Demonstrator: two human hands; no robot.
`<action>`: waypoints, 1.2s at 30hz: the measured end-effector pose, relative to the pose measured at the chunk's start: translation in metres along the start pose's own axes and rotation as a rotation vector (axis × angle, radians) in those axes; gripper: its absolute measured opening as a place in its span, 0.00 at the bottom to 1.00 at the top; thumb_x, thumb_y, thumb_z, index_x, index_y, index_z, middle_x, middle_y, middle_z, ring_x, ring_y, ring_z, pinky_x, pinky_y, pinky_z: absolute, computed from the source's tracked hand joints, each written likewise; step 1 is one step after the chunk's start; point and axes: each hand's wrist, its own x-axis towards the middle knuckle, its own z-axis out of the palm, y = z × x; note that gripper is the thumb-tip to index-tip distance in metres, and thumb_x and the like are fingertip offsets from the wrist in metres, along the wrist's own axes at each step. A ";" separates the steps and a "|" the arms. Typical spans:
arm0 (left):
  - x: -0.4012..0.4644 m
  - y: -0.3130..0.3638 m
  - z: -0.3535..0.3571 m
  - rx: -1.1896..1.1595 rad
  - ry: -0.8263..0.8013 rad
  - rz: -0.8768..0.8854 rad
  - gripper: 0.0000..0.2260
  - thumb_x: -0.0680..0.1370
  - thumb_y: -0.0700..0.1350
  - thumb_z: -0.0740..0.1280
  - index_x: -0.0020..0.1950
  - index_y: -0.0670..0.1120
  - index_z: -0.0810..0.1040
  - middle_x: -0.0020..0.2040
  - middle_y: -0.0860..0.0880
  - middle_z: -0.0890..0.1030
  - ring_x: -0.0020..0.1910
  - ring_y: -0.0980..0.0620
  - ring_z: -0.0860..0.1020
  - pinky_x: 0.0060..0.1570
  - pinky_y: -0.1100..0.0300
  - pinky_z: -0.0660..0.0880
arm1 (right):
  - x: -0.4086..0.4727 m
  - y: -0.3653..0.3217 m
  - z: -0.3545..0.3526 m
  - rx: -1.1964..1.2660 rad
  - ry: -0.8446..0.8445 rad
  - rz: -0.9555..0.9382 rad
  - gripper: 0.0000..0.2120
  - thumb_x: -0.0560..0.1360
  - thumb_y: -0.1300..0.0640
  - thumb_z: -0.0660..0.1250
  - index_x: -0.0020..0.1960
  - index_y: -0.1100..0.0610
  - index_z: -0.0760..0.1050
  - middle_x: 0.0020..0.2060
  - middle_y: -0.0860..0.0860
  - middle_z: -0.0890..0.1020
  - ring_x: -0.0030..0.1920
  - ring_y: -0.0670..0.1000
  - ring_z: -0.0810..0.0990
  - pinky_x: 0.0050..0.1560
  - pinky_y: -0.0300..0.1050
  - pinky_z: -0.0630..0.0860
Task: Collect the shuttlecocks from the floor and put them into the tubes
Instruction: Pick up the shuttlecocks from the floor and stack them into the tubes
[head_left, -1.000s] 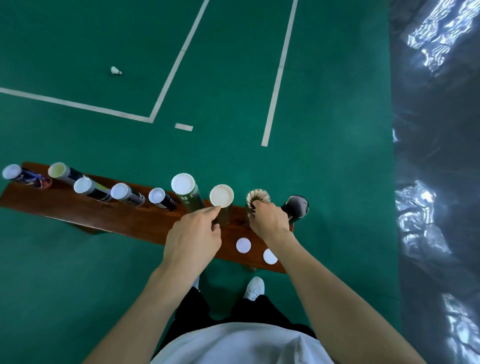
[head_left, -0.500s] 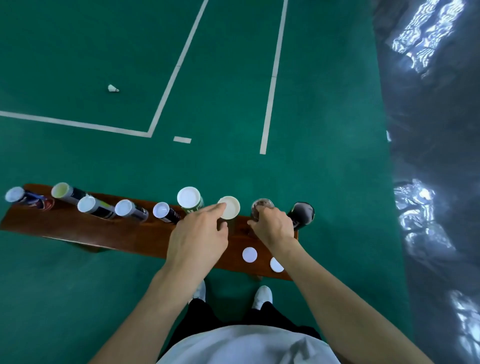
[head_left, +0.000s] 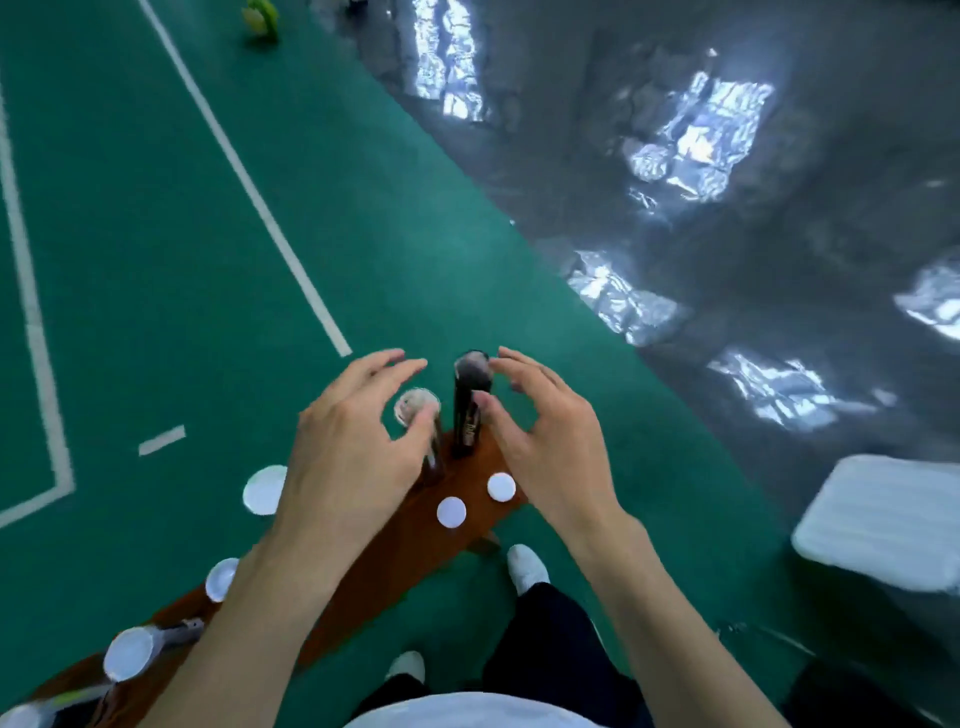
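Left hand (head_left: 348, 441): fingers spread, hovering by the open clear tube (head_left: 422, 415).
Right hand (head_left: 545, 436): spread beside the black tube (head_left: 470, 400).
Bench (head_left: 374, 561): two loose caps (head_left: 451, 512).

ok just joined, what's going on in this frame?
A person stands over a wooden bench lined with shuttlecock tubes. Both hands hover with fingers spread and hold nothing: the left hand by an uncapped brown tube, the right hand beside an uncapped black tube. Two loose white caps lie on the bench near the tubes. Further along the bench, other tubes are capped. No shuttlecock is clearly visible.
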 end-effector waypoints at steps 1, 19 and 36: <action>-0.009 0.005 -0.002 -0.005 -0.054 0.074 0.18 0.78 0.48 0.72 0.68 0.51 0.80 0.72 0.52 0.75 0.70 0.51 0.74 0.72 0.47 0.68 | -0.026 -0.003 -0.012 0.043 0.077 0.071 0.17 0.78 0.45 0.71 0.66 0.43 0.79 0.66 0.37 0.79 0.57 0.41 0.81 0.54 0.48 0.82; -0.356 0.178 0.017 -0.161 -0.537 0.851 0.19 0.77 0.53 0.69 0.68 0.55 0.78 0.65 0.59 0.78 0.51 0.57 0.80 0.59 0.56 0.77 | -0.509 -0.030 -0.208 0.088 0.744 0.525 0.35 0.73 0.25 0.63 0.77 0.35 0.64 0.78 0.31 0.61 0.79 0.36 0.57 0.81 0.53 0.58; -0.727 0.261 0.135 -0.114 -0.951 1.176 0.14 0.76 0.53 0.69 0.61 0.59 0.81 0.62 0.65 0.78 0.50 0.62 0.81 0.47 0.55 0.81 | -0.944 0.001 -0.266 0.189 1.266 0.951 0.24 0.74 0.30 0.62 0.67 0.36 0.74 0.63 0.29 0.77 0.67 0.32 0.71 0.65 0.33 0.65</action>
